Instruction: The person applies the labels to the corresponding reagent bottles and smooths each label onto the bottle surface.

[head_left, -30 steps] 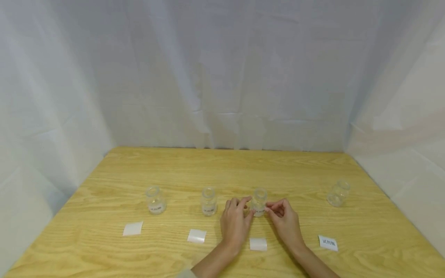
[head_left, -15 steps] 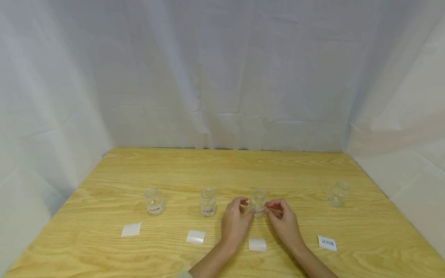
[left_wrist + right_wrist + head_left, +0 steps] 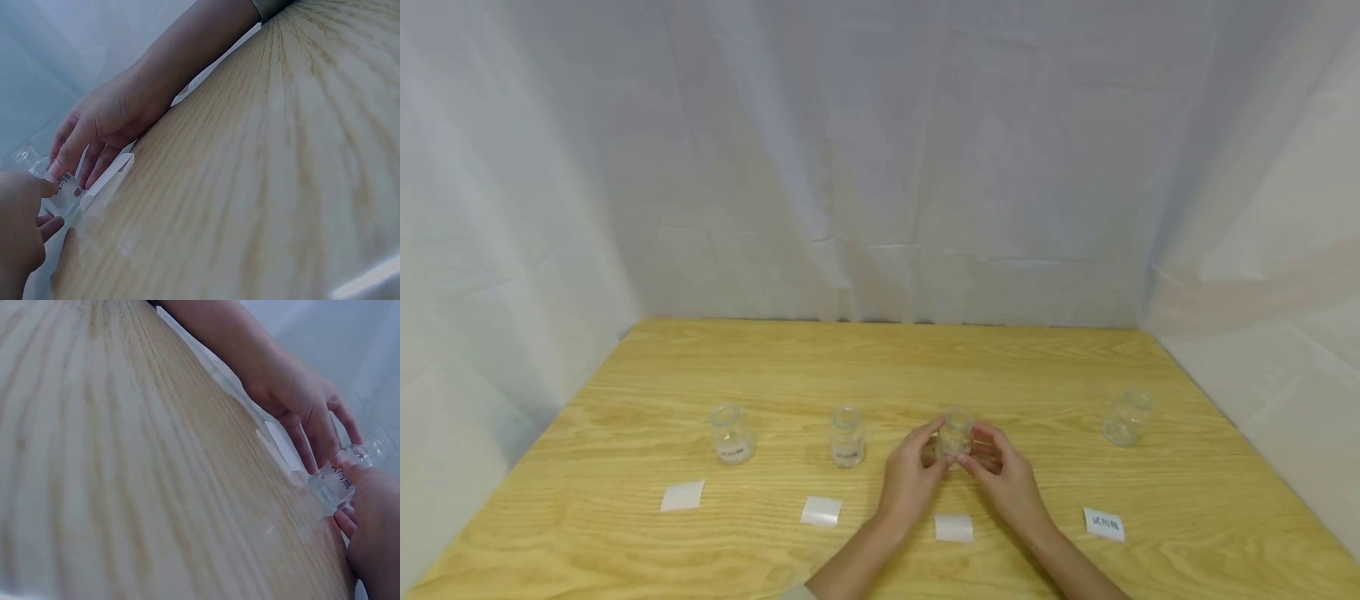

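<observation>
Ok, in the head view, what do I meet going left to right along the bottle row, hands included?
Labelled glass bottle, second labelled glass bottle, left hand, held glass bottle, right hand, rightmost glass bottle.

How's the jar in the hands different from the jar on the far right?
The held jar has a printed label on it; the far-right jar shows none. The left hand and right hand grip the held jar; no hand touches the far-right jar. Both are see-through.
</observation>
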{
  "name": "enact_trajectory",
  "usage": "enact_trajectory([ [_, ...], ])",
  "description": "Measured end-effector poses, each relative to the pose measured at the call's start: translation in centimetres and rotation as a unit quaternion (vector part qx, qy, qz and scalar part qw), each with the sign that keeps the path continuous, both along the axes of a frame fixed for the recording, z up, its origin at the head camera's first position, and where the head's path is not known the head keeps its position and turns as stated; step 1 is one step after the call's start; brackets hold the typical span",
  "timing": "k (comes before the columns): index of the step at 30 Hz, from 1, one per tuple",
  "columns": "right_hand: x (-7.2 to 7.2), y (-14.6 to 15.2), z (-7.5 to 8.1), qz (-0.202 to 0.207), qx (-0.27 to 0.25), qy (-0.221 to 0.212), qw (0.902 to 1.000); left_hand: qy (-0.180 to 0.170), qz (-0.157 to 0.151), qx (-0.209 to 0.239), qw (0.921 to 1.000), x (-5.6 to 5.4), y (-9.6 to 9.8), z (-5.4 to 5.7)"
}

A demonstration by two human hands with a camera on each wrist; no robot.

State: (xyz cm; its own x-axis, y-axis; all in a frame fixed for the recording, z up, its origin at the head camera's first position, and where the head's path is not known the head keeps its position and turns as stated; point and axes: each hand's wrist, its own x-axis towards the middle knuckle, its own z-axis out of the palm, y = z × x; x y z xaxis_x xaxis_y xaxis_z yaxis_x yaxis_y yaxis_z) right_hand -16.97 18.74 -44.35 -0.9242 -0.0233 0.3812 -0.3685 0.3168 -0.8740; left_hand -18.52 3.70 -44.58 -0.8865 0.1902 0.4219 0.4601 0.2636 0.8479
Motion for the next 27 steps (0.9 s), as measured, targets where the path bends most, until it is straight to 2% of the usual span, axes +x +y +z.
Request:
enact_trajectory([
  [6,0.7,-0.4,1.4,-0.001,0.018,0.028,0.9995,0.003,-0.020,0.016,0.9997,-0.1,-0.5,0.0],
  [15,-0.5,0.9,-0.5,-0.028,-0.006,-0.056,0.9980,-0.003,-0.041,0.019,0.9990,-0.6,-1.2,-0.1],
  [20,-0.5,1.2,-0.5,-0.016,-0.023,-0.072,0.9970,-0.022,-0.044,0.027,0.9984,-0.7,-1.3,0.1],
  [24,-0.5,1.2,-0.3,-0.004,-0.036,-0.085,0.9957,-0.020,-0.046,0.026,0.9984,-0.8,-1.3,0.2],
  [27,-0.4,1.2,-0.1,0.001,-0.029,-0.078,0.9965,-0.013,-0.050,0.015,0.9985,-0.7,-1.1,0.1],
])
